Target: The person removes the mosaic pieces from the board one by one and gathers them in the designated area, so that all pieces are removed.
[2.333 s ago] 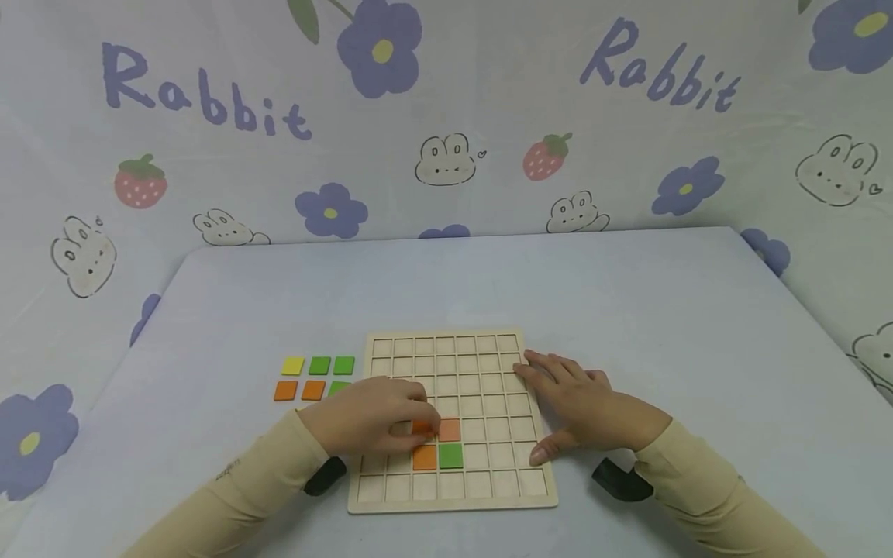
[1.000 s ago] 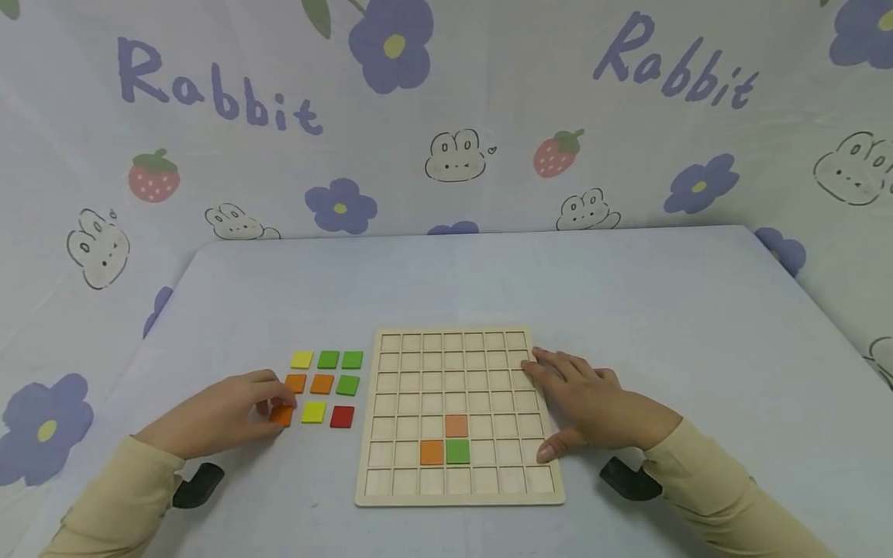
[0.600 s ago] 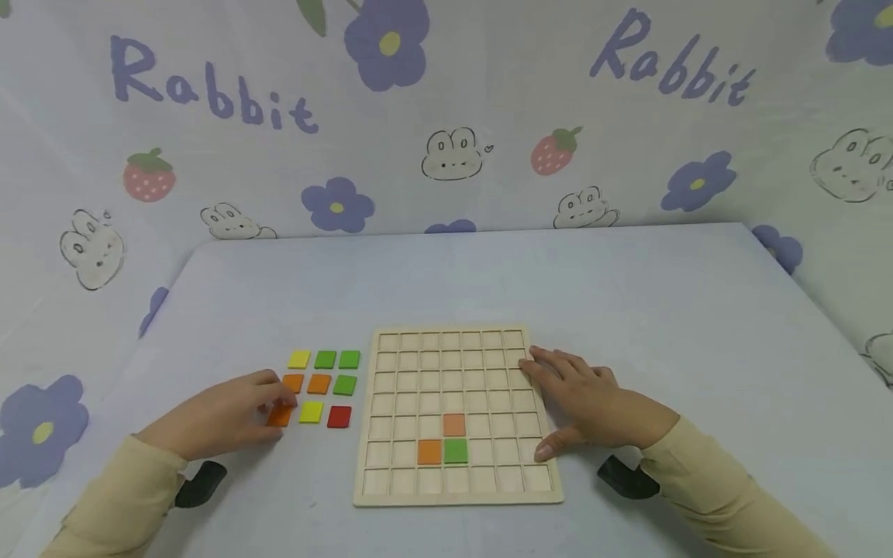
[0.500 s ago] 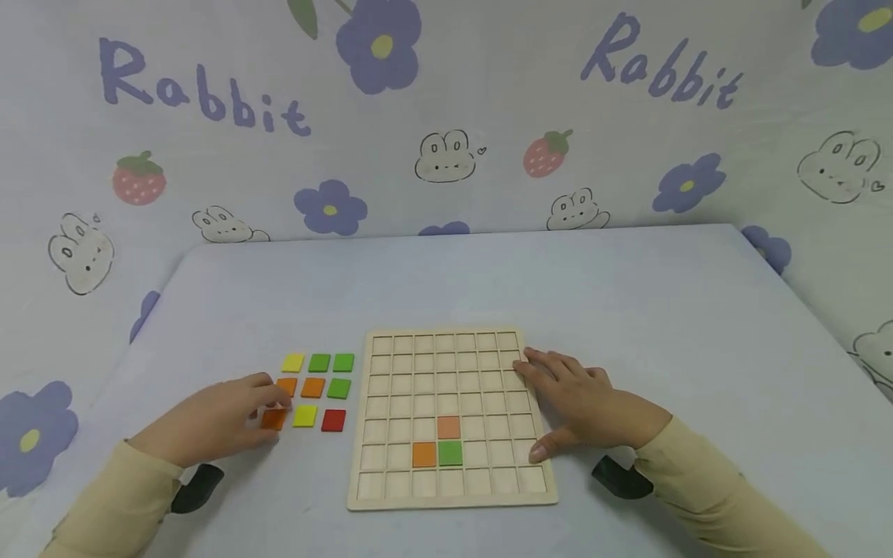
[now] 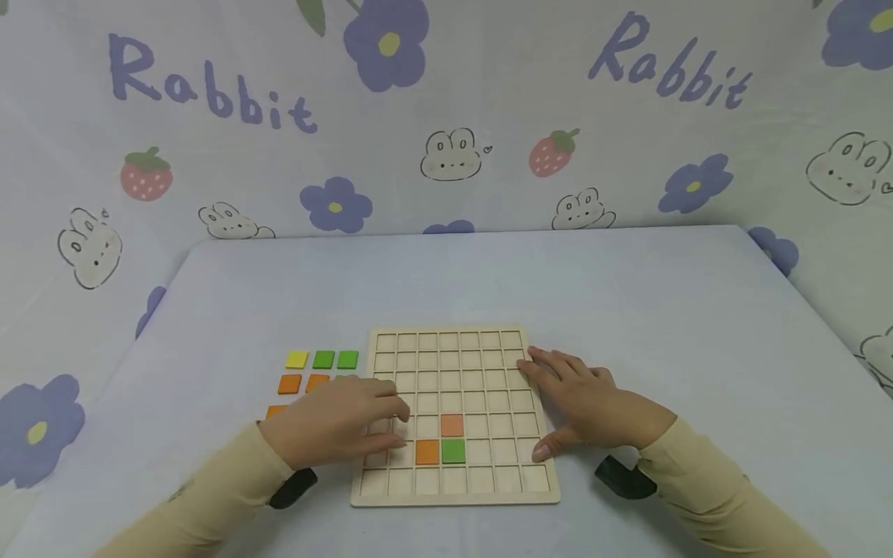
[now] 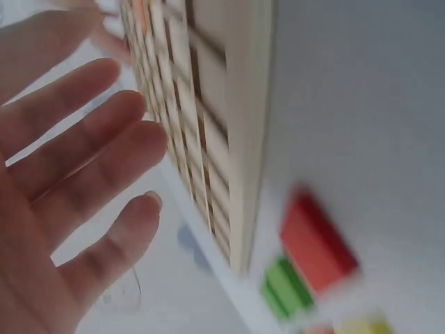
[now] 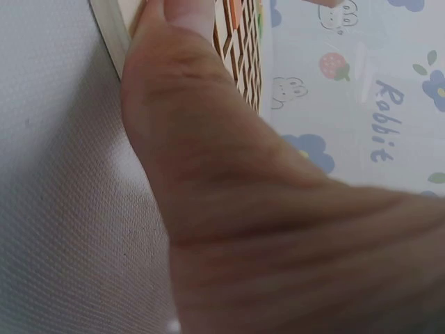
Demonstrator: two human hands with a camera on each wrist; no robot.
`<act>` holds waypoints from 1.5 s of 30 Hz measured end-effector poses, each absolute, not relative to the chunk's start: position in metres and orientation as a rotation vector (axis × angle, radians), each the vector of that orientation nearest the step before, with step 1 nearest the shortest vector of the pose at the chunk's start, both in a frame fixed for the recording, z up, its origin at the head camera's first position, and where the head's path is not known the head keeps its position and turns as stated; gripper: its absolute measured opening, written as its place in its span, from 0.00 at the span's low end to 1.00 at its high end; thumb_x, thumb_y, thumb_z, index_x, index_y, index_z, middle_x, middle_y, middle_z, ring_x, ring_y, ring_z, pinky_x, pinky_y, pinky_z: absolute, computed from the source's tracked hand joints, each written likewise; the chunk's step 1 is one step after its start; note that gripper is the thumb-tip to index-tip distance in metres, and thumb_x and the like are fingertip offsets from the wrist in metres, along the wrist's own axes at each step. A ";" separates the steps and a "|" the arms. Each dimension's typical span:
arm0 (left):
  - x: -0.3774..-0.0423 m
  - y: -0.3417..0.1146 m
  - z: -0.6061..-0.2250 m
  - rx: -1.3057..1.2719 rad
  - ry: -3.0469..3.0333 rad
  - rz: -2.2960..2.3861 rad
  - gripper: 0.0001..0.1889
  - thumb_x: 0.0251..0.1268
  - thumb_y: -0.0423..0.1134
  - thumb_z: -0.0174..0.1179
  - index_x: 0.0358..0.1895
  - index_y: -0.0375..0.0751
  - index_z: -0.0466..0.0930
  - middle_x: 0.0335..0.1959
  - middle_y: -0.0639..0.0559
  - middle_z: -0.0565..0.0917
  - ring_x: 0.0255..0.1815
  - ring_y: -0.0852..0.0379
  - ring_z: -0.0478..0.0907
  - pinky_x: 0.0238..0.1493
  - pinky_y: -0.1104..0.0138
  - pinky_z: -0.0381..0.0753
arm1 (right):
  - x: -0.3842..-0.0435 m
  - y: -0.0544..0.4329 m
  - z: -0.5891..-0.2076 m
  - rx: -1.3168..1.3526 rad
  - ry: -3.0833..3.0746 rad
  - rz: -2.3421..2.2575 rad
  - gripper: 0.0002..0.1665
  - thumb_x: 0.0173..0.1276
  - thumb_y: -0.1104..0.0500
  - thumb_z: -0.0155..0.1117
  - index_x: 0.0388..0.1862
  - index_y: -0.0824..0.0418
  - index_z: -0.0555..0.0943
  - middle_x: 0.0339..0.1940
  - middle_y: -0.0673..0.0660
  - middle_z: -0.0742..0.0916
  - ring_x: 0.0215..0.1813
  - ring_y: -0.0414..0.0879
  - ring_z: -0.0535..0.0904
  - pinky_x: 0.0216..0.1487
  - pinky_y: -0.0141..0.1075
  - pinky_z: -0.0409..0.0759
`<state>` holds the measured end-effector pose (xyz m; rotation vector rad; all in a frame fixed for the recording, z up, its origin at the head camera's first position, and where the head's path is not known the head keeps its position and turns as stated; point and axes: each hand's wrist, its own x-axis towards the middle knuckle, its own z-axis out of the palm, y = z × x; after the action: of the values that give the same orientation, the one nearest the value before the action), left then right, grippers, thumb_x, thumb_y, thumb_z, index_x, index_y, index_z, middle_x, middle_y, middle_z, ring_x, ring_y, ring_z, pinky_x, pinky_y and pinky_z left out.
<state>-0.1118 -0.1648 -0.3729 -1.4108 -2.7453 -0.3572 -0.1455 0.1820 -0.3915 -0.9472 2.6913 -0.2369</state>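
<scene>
A pale wooden grid board (image 5: 453, 498) lies on the white table. In its cells sit a salmon tile (image 5: 452, 425), a green tile (image 5: 453, 451) and an orange tile (image 5: 428, 452). Over the board's left side hovers my left hand (image 5: 342, 418), thumb and fingers apart with nothing between them; the left wrist view shows its fingers extended. My right hand (image 5: 579, 403) rests along the board's right edge, fingers spread and thumb on the frame. Another orange tile (image 5: 276, 411) lies left of the board, partly covered by my left hand.
Left of the board, loose tiles lie in rows: a yellow tile (image 5: 297, 359), green tiles (image 5: 323, 359) and orange tiles (image 5: 289, 384). A red tile (image 6: 316, 243) shows in the left wrist view, hidden in the head view. A patterned cloth (image 5: 488, 93) hangs behind the table.
My left hand carried an orange tile off the board to the loose tiles on the left, let it go there, and came back over the board. My right hand has stayed put.
</scene>
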 end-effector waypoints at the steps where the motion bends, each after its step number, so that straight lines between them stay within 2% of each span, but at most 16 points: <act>1: -0.112 -0.158 -0.375 -1.444 -2.734 -0.354 0.11 0.61 0.49 0.64 0.40 0.48 0.82 0.34 0.59 0.79 0.27 0.67 0.70 0.33 0.72 0.74 | -0.146 0.182 -0.392 -0.947 2.690 -0.240 0.66 0.45 0.22 0.61 0.75 0.56 0.52 0.76 0.62 0.56 0.74 0.63 0.54 0.54 0.63 0.66; 8: -0.112 -0.135 -0.387 -1.604 -2.635 -0.234 0.16 0.58 0.55 0.64 0.40 0.49 0.81 0.32 0.60 0.78 0.29 0.67 0.69 0.30 0.74 0.71 | -0.146 0.182 -0.394 -0.965 2.674 -0.272 0.66 0.46 0.23 0.61 0.75 0.56 0.52 0.76 0.62 0.56 0.74 0.63 0.53 0.54 0.64 0.65; 21: -0.112 -0.127 -0.386 -1.623 -2.603 -0.143 0.09 0.62 0.47 0.62 0.40 0.48 0.80 0.29 0.61 0.77 0.28 0.66 0.68 0.31 0.74 0.73 | -0.147 0.183 -0.393 -0.908 2.670 -0.247 0.68 0.44 0.21 0.60 0.76 0.56 0.51 0.77 0.62 0.55 0.74 0.63 0.51 0.55 0.66 0.63; 25: -0.112 -0.128 -0.391 -1.649 -2.457 -0.198 0.05 0.60 0.43 0.63 0.38 0.53 0.81 0.25 0.62 0.74 0.24 0.67 0.66 0.26 0.77 0.66 | -0.146 0.183 -0.392 -0.920 2.673 -0.250 0.67 0.45 0.22 0.61 0.76 0.56 0.51 0.77 0.62 0.55 0.74 0.62 0.52 0.55 0.64 0.64; 29: -0.112 -0.130 -0.391 -1.649 -2.439 -0.221 0.03 0.61 0.45 0.63 0.36 0.56 0.80 0.24 0.62 0.71 0.23 0.68 0.63 0.25 0.78 0.60 | -0.145 0.183 -0.389 -0.945 2.684 -0.251 0.67 0.45 0.22 0.61 0.75 0.57 0.52 0.76 0.62 0.56 0.73 0.62 0.53 0.53 0.63 0.66; 37: -0.106 -0.138 -0.390 -1.652 -2.465 -0.331 0.05 0.61 0.44 0.65 0.38 0.56 0.80 0.30 0.61 0.77 0.26 0.69 0.68 0.30 0.77 0.70 | -0.146 0.182 -0.390 -0.957 2.691 -0.254 0.66 0.46 0.23 0.62 0.75 0.57 0.52 0.76 0.63 0.57 0.73 0.64 0.54 0.53 0.64 0.66; 42: -0.103 -0.147 -0.386 -1.623 -2.570 -0.427 0.06 0.60 0.43 0.66 0.38 0.57 0.80 0.31 0.62 0.75 0.25 0.70 0.67 0.30 0.80 0.67 | -0.145 0.181 -0.389 -0.931 2.691 -0.266 0.66 0.45 0.23 0.62 0.75 0.57 0.53 0.76 0.62 0.56 0.73 0.65 0.55 0.53 0.66 0.65; 45: -0.098 -0.158 -0.381 -1.539 -2.691 -0.406 0.07 0.60 0.44 0.65 0.41 0.56 0.81 0.32 0.62 0.75 0.27 0.68 0.68 0.31 0.79 0.69 | -0.145 0.181 -0.389 -0.930 2.688 -0.277 0.66 0.45 0.23 0.63 0.75 0.57 0.53 0.76 0.62 0.57 0.72 0.65 0.55 0.53 0.66 0.65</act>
<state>-0.0981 -0.1582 -0.3807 -1.5389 -2.6913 -0.4061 -0.1452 0.1806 -0.3885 -0.9297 2.6878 -0.2773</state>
